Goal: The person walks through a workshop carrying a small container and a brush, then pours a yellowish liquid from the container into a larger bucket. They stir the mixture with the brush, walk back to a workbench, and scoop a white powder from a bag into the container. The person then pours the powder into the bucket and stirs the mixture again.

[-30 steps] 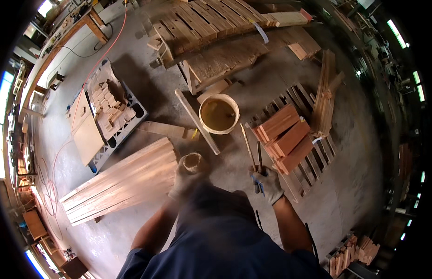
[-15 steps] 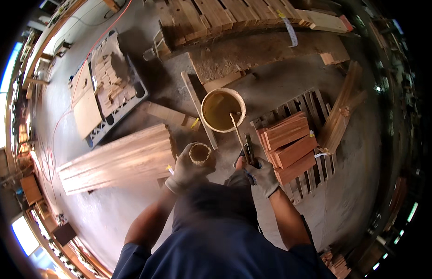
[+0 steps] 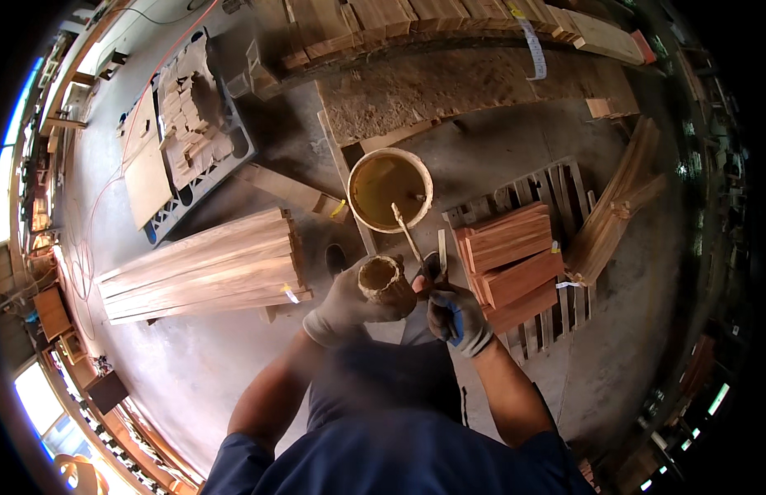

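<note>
1. Here's the round cup (image 3: pixel 381 279), cradled in the gloved left hand (image 3: pixel 342 302), mouth upward, its pale rim ragged and crusted, the inside brown, contents too dim to tell.
2. And in the gloved right hand (image 3: pixel 459 318), a slender stick (image 3: pixel 408 234) slants forward and left, its far end pale and lumpy.
3. Right alongside, a straight, narrow slat (image 3: pixel 442 257) points almost directly forward, same grip.

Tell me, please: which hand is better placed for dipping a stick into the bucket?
Probably the right hand: its grip holds a long stick, whose tip overlaps the bucket in this view, though depth is unclear. The left hand is occupied with a cup, so it seems less free.
</note>
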{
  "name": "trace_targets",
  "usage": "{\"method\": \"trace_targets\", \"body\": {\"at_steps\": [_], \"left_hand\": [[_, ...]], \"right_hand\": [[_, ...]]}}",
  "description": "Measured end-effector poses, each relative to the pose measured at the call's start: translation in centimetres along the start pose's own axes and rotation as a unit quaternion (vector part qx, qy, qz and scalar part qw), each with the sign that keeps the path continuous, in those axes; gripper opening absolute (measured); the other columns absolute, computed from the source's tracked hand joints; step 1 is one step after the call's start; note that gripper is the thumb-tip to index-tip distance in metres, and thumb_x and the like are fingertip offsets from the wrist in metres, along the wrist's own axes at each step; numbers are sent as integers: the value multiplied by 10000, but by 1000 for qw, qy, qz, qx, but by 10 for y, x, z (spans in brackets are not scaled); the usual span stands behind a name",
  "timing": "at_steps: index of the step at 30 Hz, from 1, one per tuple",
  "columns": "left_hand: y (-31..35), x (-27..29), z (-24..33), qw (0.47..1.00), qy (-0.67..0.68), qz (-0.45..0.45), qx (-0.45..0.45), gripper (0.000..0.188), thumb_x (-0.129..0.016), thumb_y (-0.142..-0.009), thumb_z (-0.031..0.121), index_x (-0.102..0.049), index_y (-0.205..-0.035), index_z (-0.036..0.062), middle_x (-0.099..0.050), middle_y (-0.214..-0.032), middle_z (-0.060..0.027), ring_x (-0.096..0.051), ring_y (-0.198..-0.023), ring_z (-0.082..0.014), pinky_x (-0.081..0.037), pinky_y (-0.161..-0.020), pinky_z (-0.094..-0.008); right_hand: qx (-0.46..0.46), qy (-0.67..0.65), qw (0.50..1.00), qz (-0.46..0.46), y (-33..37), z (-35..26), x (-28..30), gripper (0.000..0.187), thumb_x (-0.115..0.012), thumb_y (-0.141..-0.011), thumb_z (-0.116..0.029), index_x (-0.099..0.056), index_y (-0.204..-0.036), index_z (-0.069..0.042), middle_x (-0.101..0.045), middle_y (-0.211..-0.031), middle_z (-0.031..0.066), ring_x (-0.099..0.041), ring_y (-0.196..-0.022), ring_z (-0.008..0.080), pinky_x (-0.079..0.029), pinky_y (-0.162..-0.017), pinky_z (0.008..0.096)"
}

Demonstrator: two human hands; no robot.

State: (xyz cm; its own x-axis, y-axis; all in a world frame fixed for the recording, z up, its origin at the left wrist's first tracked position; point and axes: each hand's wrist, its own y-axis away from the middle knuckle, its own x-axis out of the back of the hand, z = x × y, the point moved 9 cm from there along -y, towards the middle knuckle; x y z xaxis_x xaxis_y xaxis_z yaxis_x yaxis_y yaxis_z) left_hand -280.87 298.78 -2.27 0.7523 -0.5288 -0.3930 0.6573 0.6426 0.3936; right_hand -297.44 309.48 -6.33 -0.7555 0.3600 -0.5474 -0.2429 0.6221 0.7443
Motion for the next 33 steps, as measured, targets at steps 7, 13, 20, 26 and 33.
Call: {"method": "trace_targets", "body": {"at_steps": [7,13,20,26,33], "left_hand": [[-6,13,-6,996,31,-66,47,968,-1047,-696,275,-567,-1490,-4,-693,-1368,-92,-658,-1247,-184,-531,-1106,-380],[-13,17,24,989,127,-73,5,1020,-1052,-676,306,-554,-1499,-33,-675,-1416,-140,-637,-1321,-231,-514,-1144,-410],[-48,45,100,993,50,23,-107,1075,-1073,-634,320,-547,-1498,-43,-666,-1417,-104,-613,-1315,-201,-472,-1151,-383],[-40,58,43,997,-35,62,-14,928,-1044,-656,192,-593,-1443,0,-695,-1333,-59,-632,-1255,-154,-491,-1118,-363],[-33,67,-28,984,-140,113,9,751,-971,-725,176,-604,-1355,-3,-753,-1191,-83,-707,-1130,-157,-564,-1005,-331]], "right_hand": [[-68,-156,980,-98,-9,31,-18,235,-637,-1053,-231,-673,-1148,-18,-503,-593,37,-441,-437,163,-341,-438,305],[62,251,965,53,-14,-38,-31,221,-789,-990,-231,-702,-900,-49,-588,-676,58,-570,-548,153,-453,-535,305],[414,626,654,98,-40,-213,-86,201,-771,-958,-238,-764,-1046,-57,-728,-813,86,-687,-679,172,-551,-638,358],[472,796,358,122,-128,-296,-108,183,-785,-915,-309,-701,-971,-156,-714,-972,93,-713,-919,324,-572,-826,482],[535,787,246,186,-161,-338,-122,303,-829,-863,-289,-756,-1126,-158,-711,-1168,94,-658,-1143,329,-565,-929,452]]}}
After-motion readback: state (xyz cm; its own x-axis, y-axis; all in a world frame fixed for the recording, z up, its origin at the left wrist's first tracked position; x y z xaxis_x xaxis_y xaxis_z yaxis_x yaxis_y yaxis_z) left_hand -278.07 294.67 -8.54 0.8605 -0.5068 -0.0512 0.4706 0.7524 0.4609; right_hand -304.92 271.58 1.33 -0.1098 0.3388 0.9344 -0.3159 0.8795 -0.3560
